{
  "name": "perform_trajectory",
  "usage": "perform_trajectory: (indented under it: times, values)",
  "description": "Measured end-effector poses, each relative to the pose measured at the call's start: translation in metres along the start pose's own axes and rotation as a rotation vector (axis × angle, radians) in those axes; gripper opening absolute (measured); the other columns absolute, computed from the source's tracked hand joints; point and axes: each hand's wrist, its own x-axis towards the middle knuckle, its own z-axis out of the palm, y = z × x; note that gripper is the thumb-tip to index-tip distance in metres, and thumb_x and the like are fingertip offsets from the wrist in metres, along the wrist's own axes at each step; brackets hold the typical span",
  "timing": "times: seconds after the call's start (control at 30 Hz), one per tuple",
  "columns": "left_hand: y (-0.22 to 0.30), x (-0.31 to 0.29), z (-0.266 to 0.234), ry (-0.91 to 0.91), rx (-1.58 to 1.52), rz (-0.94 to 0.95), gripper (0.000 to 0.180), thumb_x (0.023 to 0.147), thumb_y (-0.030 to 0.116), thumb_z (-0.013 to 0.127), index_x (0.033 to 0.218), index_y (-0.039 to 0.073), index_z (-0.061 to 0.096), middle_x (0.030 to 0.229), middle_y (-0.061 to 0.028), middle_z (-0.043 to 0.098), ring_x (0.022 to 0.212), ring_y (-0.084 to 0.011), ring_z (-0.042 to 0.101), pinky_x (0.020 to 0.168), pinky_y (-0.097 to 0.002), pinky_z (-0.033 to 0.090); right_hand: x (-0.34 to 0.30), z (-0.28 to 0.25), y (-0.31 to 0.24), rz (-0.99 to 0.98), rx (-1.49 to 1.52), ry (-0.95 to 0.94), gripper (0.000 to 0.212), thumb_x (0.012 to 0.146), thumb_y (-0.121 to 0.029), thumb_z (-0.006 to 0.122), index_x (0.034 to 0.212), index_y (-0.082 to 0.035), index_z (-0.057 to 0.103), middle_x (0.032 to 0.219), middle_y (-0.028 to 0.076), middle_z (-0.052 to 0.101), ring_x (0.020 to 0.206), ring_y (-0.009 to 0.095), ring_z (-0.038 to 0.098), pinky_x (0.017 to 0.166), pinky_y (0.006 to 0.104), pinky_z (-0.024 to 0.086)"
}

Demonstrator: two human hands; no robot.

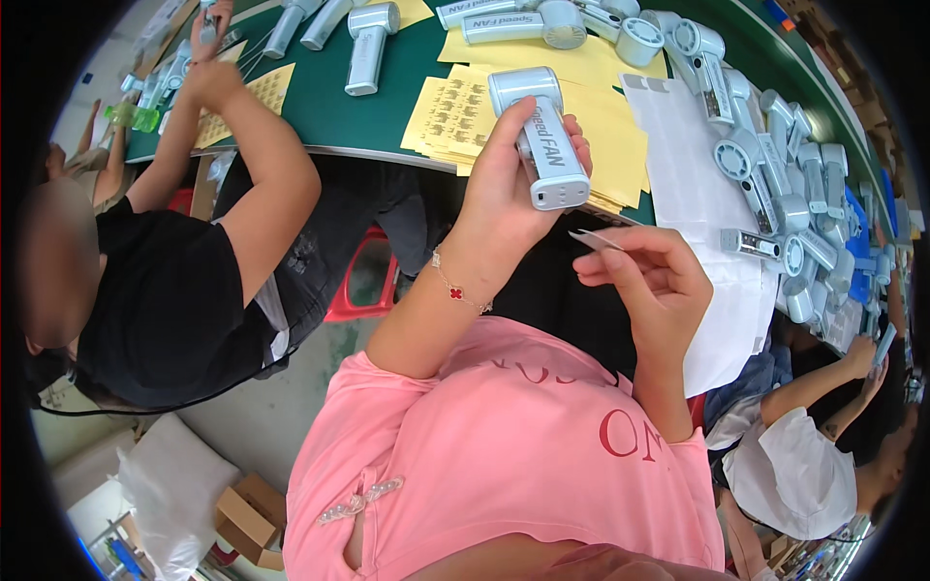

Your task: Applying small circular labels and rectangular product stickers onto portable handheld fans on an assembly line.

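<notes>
My left hand [518, 184] is wrapped round a pale blue handheld fan [548, 145], thumb across its front. The fan is tilted, with its round head away from me and the flat base toward me. Lower and to the right, my right hand [659, 281] pinches a small thin pale piece [593, 238] between thumb and fingertips. That piece has a pointed end and stays apart from the fan; its exact kind is too small to tell. Beneath the fan, yellow sheets of small printed labels [448, 116] are stacked at the table's near edge.
Several similar fans [756, 165] crowd the white sheet [668, 145] at the right, and more fans [368, 48] lie along the far side of the green table [320, 107]. A co-worker in black [165, 281] sits at my left, another in white [790, 474] at the right.
</notes>
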Motion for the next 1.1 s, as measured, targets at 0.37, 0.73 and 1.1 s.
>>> perform_trajectory:
  times: [0.37,0.73,1.1]
  values:
    - [-0.013,-0.011,-0.003,-0.013,0.041,-0.074,0.041,0.088,0.026,0.052,0.109,-0.008,0.042,0.09,-0.0105,0.05,0.076,-0.0206,0.052,0.071,-0.0299,0.049,0.014,0.004,-0.007,-0.204,-0.305,-0.127,0.01,0.078,0.006,0.061,0.087,0.004,0.057,0.084,0.007,0.055,0.07,0.013,0.061,0.061,0.0208,0.051]
    - [-0.017,-0.014,-0.001,-0.021,0.003,-0.098,0.039,0.088,0.027,0.053,0.106,-0.007,0.043,0.087,-0.0097,0.05,0.074,-0.0197,0.052,0.071,-0.0294,0.049,0.011,0.004,-0.013,-0.266,-0.39,-0.132,0.009,0.077,0.006,0.062,0.085,0.002,0.06,0.082,0.006,0.056,0.07,0.012,0.061,0.06,0.0205,0.051]
    - [-0.017,-0.013,0.0,-0.011,-0.01,-0.11,0.04,0.087,0.026,0.054,0.105,-0.007,0.043,0.086,-0.0101,0.05,0.074,-0.0196,0.052,0.07,-0.0291,0.049,0.015,0.004,-0.012,-0.241,-0.366,-0.134,0.01,0.076,0.006,0.062,0.085,0.002,0.06,0.081,0.007,0.056,0.069,0.013,0.061,0.06,0.0202,0.052]
